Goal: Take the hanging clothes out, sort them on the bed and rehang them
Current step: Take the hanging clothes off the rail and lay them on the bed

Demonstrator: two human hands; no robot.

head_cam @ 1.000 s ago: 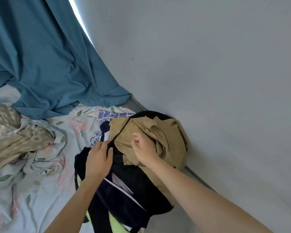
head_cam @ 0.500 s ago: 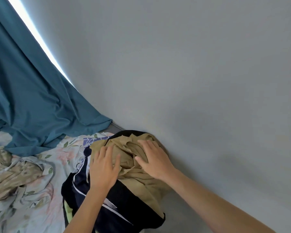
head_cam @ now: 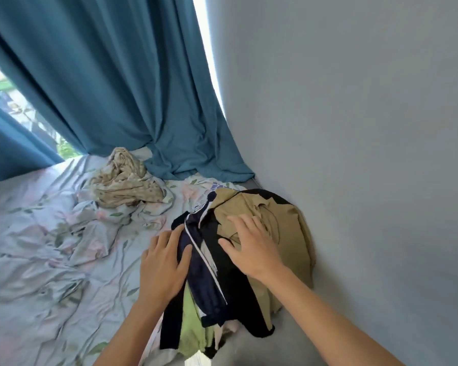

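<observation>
both hands are being pressed flat, fingers spread: the left hand (head_cam: pixel 164 262) on the navy garment (head_cam: pixel 204 273), the right hand (head_cam: pixel 251 247) on the tan garment (head_cam: pixel 288 223), piled on the bed (head_cam: pixel 37 260) by the right wall (head_cam: pixel 368 154).

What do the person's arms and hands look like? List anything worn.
Both arms are bare as far as the frame shows: no sleeves, gloves, watch or bracelets. The left hand and right hand show no rings on the fingers in view.
</observation>
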